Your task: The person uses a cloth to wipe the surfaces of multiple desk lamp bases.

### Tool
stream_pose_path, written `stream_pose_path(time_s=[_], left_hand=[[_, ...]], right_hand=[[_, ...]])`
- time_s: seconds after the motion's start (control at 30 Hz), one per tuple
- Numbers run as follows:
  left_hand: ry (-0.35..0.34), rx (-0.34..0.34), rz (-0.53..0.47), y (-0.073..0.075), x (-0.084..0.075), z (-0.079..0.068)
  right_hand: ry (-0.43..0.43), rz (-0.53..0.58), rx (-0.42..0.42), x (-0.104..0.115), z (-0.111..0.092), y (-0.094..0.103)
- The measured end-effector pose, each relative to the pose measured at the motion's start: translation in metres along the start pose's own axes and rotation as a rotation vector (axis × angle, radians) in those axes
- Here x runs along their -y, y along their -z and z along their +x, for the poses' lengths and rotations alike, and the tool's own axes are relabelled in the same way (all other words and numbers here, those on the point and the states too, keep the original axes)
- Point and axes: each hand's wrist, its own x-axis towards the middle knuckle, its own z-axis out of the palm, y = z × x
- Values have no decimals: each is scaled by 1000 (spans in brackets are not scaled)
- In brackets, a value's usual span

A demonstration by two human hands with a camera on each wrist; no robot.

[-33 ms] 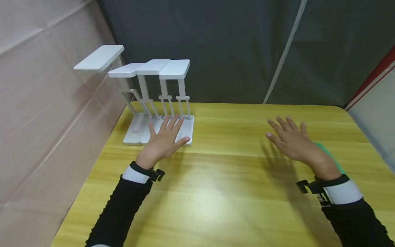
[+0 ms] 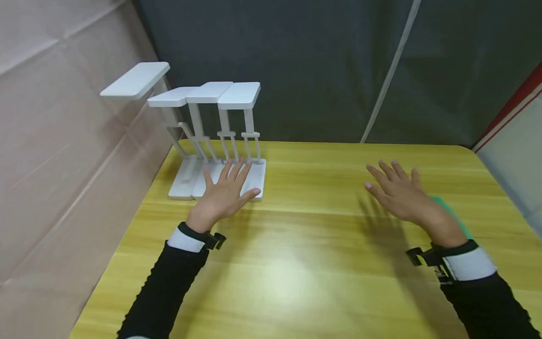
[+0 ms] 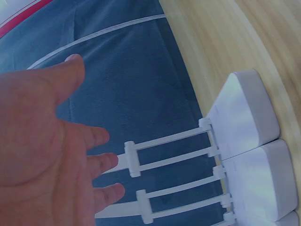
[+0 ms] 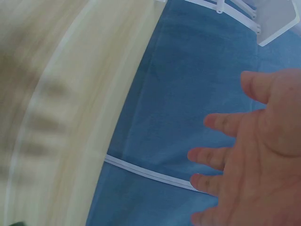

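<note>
My left hand (image 2: 222,197) hovers palm down with fingers spread, holding nothing. Its fingertips overlap the bases of several white folding stands (image 2: 250,181), which look like phone or tablet stands and stand side by side at the table's back left. Their flat top plates (image 2: 241,94) are raised on slim hinged arms; the leftmost plate reaches highest and out to the left. In the left wrist view the stand bases (image 3: 244,113) lie to the right of the fingers. My right hand (image 2: 400,195) is held above the right of the table, fingers extended, nothing in it.
A green thing (image 2: 454,215) shows beside my right wrist, mostly hidden by the arm. The wood-patterned table (image 2: 296,259) meets a dark curtain (image 2: 296,70) at the back. Beige fabric (image 2: 76,165) hangs along the left edge, close to the leftmost stand.
</note>
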Motion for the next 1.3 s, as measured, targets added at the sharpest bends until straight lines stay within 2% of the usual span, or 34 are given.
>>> stream_pose_path(time_s=[0.3, 0.47, 0.57, 0.67, 0.8, 0.87, 0.93, 1.13, 1.3], left_hand=[[-2, 8, -4, -3, -1, 2], [-14, 16, 1, -4, -2, 6], [-37, 16, -3, -9, -3, 11], [-115, 10, 14, -25, -3, 19], [-232, 43, 40, -57, -3, 30], [-258, 67, 50, -69, -3, 32], [-263, 68, 63, -78, -2, 32], [-267, 17, 138, -84, -1, 20], [-319, -27, 239, -88, -16, 9]], right_hand=[[-11, 34, 26, -4, -3, -1], [-43, 15, -6, -11, -14, 2], [-77, -1, -11, -24, -26, 2], [-173, -21, 10, -45, -42, 0], [-387, -40, 60, -76, -68, -10], [-478, -30, 77, -89, -78, -18], [-524, -11, 83, -99, -85, -26], [-483, 34, 71, -115, -87, -41], [-441, 74, 33, -125, -86, -50]])
